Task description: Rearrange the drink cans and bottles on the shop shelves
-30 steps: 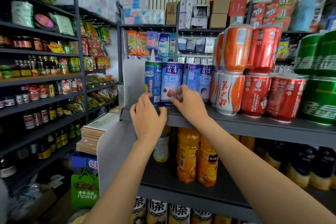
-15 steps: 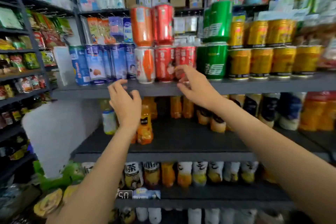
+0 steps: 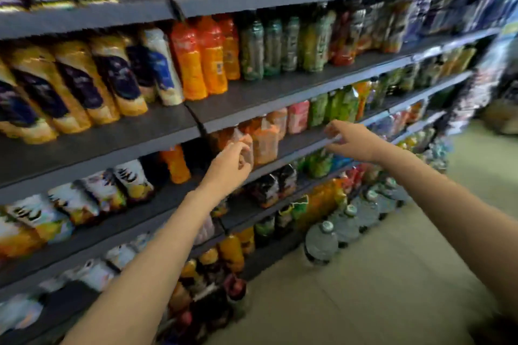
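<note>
Leftmost, the left hand (image 3: 234, 161) is shown loosely curled and empty, just near of the upright orange-labelled bottles (image 3: 263, 141) on the middle shelf (image 3: 304, 141); rightward, the right hand (image 3: 349, 138), fingers extended and empty, is seen over the shelf edge, farther from those bottles

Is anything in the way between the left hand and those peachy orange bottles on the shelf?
Nothing visible is. The left hand is right in front of the peach-orange bottles, fingers curled near the front one. The picture is too blurred to tell whether it touches yet.
</note>
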